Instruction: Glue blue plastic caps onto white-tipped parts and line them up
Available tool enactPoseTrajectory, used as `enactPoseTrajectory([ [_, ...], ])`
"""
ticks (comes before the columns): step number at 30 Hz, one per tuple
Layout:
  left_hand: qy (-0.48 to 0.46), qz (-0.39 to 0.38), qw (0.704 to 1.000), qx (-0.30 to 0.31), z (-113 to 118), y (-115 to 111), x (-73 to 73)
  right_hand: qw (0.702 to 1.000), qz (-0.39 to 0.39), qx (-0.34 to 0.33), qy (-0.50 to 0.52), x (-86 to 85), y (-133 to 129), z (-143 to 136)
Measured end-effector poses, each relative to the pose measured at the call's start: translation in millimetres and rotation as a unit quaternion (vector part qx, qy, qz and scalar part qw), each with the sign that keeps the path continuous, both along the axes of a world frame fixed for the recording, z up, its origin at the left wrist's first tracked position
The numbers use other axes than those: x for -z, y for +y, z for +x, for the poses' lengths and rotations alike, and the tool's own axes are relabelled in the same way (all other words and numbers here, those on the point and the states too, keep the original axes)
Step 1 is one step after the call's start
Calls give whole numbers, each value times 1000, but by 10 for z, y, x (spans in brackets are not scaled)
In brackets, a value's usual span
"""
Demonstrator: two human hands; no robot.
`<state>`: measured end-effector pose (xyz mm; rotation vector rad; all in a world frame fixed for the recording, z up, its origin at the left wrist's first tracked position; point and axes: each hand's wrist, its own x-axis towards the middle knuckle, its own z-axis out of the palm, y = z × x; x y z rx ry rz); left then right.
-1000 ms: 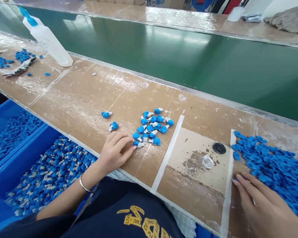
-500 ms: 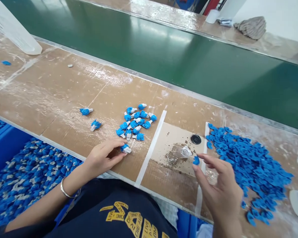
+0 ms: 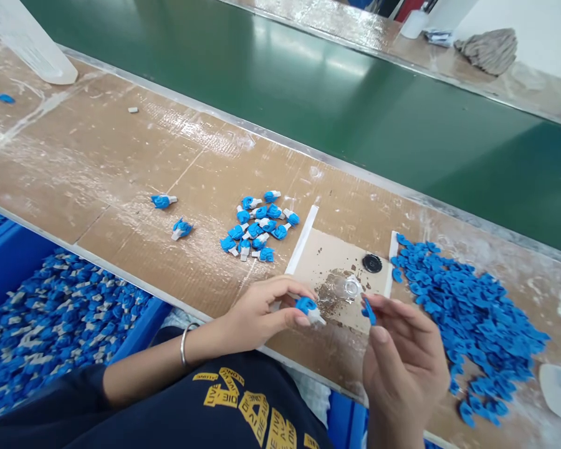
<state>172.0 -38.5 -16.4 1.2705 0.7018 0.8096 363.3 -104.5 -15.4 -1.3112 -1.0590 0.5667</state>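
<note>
Between thumb and fingers, my left hand [image 3: 257,313] pinches a blue-and-white plastic part [image 3: 310,308], its white end pointing to the lower right. My right hand [image 3: 404,355] grips a small blue plastic piece [image 3: 368,312] by its fingertips. Just beyond the two hands lies a small clear container [image 3: 350,287] on a wet, spotted beige board [image 3: 330,252]. A cluster of blue-and-white parts [image 3: 257,227] sits on the table left of the board. To the right of my right hand spreads a pile of loose blue pieces [image 3: 477,312].
A blue bin [image 3: 138,333] full of blue-and-white parts stands below the table's left edge. A round black cap [image 3: 371,263] rests on the board. Behind the table runs a green conveyor belt [image 3: 290,93]. A grey cloth [image 3: 489,51] lies on the far ledge.
My left hand has lifted the blue-and-white part off the table and carried it right, close to my right hand. My right hand has turned slightly, still holding the blue piece.
</note>
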Motion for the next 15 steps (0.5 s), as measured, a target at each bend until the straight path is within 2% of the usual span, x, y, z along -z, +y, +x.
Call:
enactPoseTrajectory([
  [2,-71,-131,988,44,92,-28,-19,995,-8,-9,95,-31,-45,-104],
  [4,-122,-204,970,59,141,-55,-25,986,-9,-33,166,-46,-70,-186],
  [8,-179,-224,957,52,154,-101,1,976,-17,-72,203,-38,-100,-286],
  [15,-222,-221,948,59,160,-139,51,983,-47,-108,140,-25,-151,-343],
])
